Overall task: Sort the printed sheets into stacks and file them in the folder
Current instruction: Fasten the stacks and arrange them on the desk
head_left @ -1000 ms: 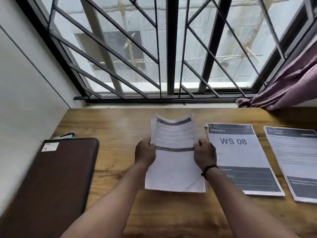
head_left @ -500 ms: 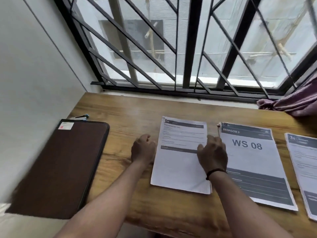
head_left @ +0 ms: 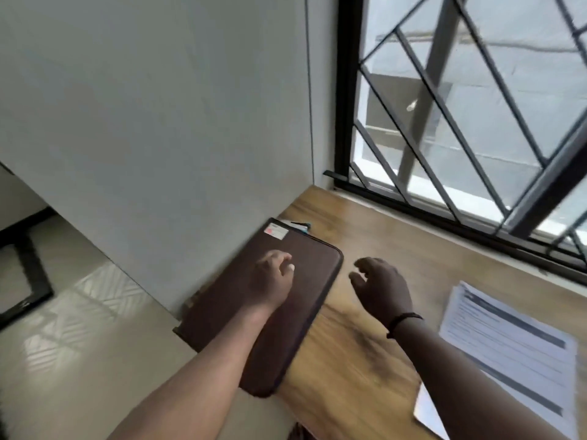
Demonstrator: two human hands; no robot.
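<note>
Brown and closed, the folder (head_left: 270, 312) lay under our left hand (head_left: 270, 281), whose fingers were curled loosely over its cover, near the end with the white label (head_left: 276, 231); blur kept us from telling whether the fingertips pressed the cover or only hovered above it. They held nothing. Our right hand (head_left: 379, 289) hung above bare wood just beside the folder's right edge, its fingers half curled and apart, also holding nothing. A dark band (head_left: 403, 322) circled that wrist.

Half a second earlier both hands had been flat on the sheets (head_left: 508, 344), squaring the stack against the table (head_left: 397, 236). Since then we had let go, and our view had swung left toward the corner by the wall (head_left: 158, 122) and barred window (head_left: 460, 122). That stack now sat well apart from the hands, at the right edge of view, with another sheet's corner (head_left: 425, 411) showing beneath it. The other stacks had gone out of sight.

We judged that sorting was finished, or nearly so, and that filing was beginning. Next the folder would need to be opened, probably by lifting the cover or finding a zip along its rim. Part of the folder overhung the table's near left edge, so a careless pull could tip it off.
</note>
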